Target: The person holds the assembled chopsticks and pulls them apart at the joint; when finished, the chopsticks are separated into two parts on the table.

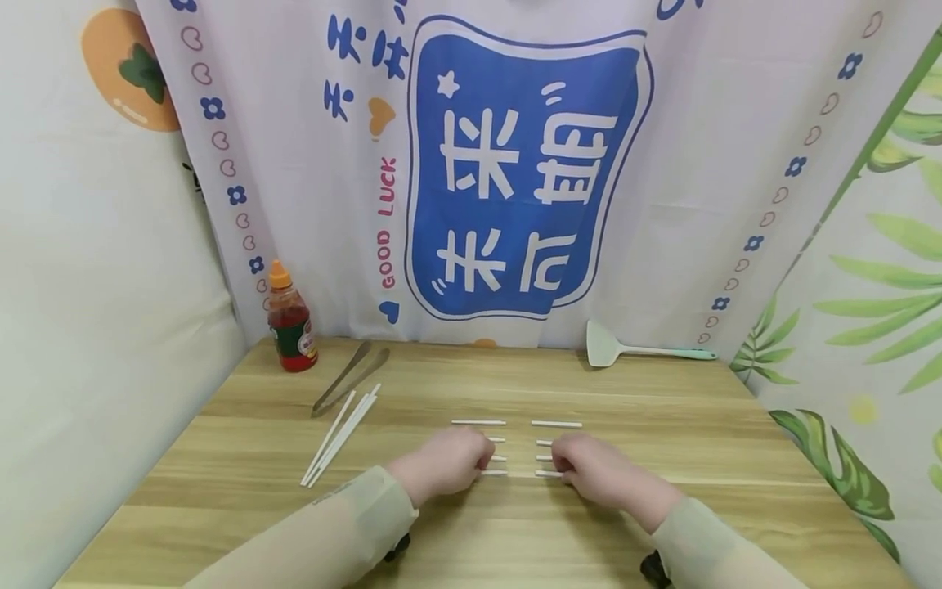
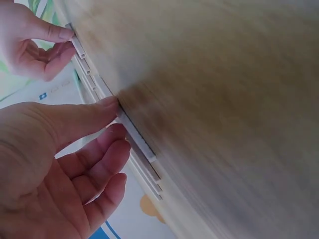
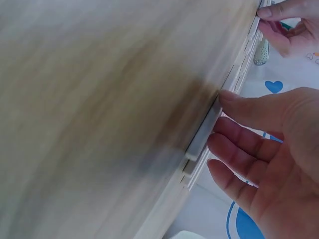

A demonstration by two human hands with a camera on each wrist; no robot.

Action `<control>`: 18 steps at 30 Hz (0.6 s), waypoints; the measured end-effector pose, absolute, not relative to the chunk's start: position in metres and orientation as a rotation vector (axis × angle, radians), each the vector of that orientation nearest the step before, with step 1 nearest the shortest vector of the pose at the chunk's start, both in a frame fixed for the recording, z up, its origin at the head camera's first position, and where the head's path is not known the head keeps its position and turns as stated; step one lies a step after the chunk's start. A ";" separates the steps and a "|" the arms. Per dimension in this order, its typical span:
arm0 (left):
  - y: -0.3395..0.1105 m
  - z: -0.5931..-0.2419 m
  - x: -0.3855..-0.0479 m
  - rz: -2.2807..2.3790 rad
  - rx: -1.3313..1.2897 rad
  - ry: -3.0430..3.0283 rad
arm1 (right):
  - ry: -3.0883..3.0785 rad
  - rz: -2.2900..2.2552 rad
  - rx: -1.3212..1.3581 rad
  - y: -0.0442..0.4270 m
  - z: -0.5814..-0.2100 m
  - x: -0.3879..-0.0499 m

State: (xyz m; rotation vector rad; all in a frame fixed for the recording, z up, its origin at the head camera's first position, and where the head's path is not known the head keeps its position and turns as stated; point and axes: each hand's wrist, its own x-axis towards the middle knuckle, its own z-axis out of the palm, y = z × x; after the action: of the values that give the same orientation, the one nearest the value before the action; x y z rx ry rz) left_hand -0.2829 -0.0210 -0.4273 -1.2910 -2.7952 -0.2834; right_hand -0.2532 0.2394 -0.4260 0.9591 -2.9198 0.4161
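Two facing columns of short white sticks lie on the wooden table, with a gap between them. At the near end of the left column, my left hand (image 1: pixel 450 462) pinches a white stick (image 2: pixel 137 134) between thumb and fingers. Opposite it, my right hand (image 1: pixel 599 470) pinches the nearest white stick (image 3: pixel 203 132) of the right column. Both sticks lie on or very close to the tabletop. The hands partly cover the middle sticks; the farthest left stick (image 1: pixel 478 422) and farthest right stick (image 1: pixel 557 424) show in full in the head view.
Left of the columns lie several longer white sticks (image 1: pixel 346 438) and a brownish V-shaped utensil (image 1: pixel 342 378). A red sauce bottle (image 1: pixel 294 335) with an orange cap stands at the back left. A pale green spatula (image 1: pixel 603 345) lies along the back edge, before a printed curtain (image 1: pixel 706 204).
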 end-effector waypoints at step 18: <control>-0.091 -0.394 -0.299 -0.458 -0.683 -2.977 | -2.906 0.469 0.946 0.244 -0.428 -0.256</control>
State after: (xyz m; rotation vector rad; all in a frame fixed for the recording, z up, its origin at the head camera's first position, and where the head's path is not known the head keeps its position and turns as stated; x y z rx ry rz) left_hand -0.2989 -0.0912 -0.3942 -0.6828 -2.9772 -0.4581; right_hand -0.2563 0.2444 -0.4279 0.9457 -2.9055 0.4686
